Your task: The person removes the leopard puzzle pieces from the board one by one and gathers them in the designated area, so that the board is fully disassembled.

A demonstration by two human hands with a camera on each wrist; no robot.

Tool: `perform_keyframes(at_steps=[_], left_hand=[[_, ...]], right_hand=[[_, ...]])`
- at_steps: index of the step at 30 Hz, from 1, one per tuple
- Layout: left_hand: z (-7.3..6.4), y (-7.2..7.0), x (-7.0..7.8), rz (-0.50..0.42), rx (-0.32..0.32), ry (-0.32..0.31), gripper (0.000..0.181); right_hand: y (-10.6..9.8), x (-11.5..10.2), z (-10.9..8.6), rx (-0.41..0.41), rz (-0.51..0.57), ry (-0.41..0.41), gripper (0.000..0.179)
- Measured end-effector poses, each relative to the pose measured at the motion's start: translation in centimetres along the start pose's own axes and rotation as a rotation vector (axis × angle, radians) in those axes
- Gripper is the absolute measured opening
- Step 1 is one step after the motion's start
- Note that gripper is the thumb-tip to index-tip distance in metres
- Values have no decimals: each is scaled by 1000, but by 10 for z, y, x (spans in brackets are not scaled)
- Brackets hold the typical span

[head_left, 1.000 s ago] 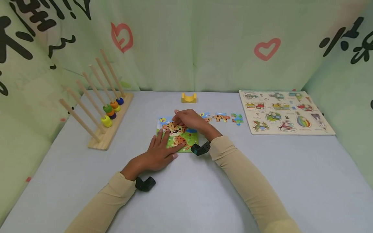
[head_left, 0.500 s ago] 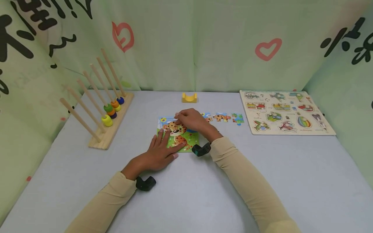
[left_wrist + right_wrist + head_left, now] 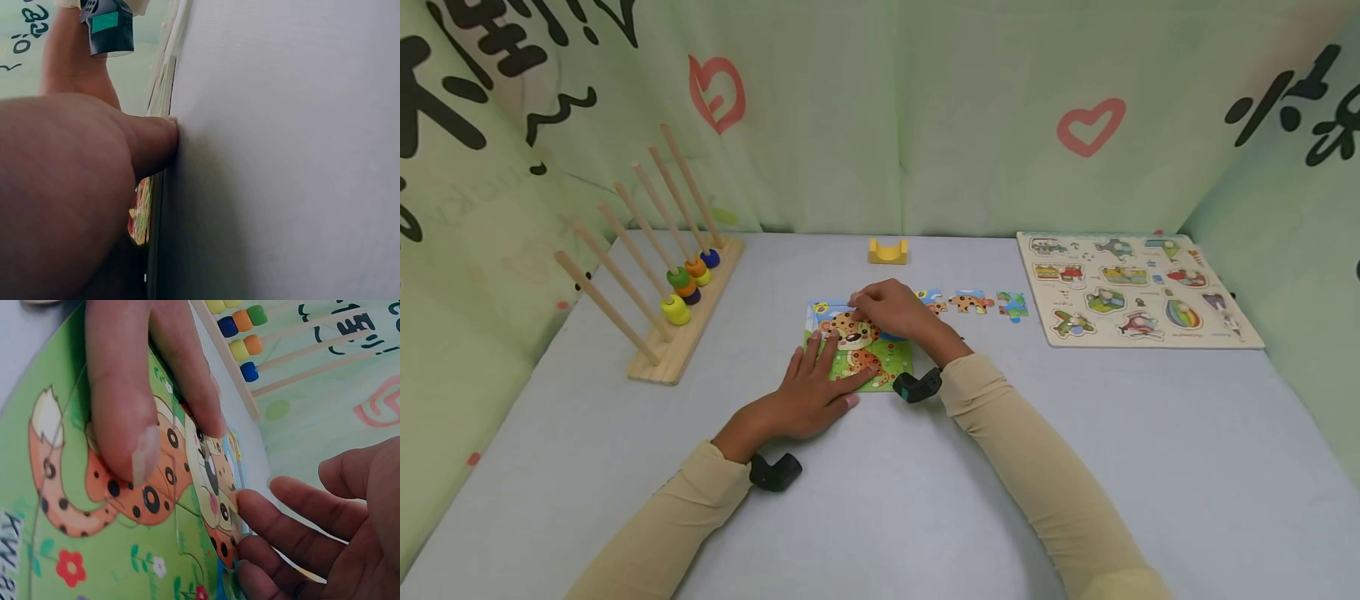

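Bright green, leopard-printed jigsaw puzzle [image 3: 861,359]

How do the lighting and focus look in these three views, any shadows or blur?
Head view: soft, even light, a faint shadow beside the right sleeve; left wrist view: a darker shadow on the table beside the slightly soft left hand; right wrist view: puzzle fairly crisp, beads behind a little softer.

The puzzle [image 3: 891,354] shows a black-spotted orange leopard [image 3: 853,335].
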State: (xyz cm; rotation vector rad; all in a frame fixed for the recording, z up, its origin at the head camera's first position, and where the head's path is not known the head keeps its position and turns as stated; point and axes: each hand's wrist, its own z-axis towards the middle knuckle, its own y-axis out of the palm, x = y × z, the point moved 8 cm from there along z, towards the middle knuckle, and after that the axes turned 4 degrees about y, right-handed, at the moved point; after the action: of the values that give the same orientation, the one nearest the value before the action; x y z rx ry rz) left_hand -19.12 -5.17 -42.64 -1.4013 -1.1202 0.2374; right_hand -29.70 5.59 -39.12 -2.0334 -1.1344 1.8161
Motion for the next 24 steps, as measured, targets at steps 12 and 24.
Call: perform_keyframes(at_steps=[12, 24], left_hand=[[-1, -2, 2, 3, 7, 9, 48], [-2, -2, 1, 13, 10, 14, 49]], right_hand=[[5, -2, 2, -51, -6, -101, 26], [4, -4, -1, -68, -8, -134, 21]])
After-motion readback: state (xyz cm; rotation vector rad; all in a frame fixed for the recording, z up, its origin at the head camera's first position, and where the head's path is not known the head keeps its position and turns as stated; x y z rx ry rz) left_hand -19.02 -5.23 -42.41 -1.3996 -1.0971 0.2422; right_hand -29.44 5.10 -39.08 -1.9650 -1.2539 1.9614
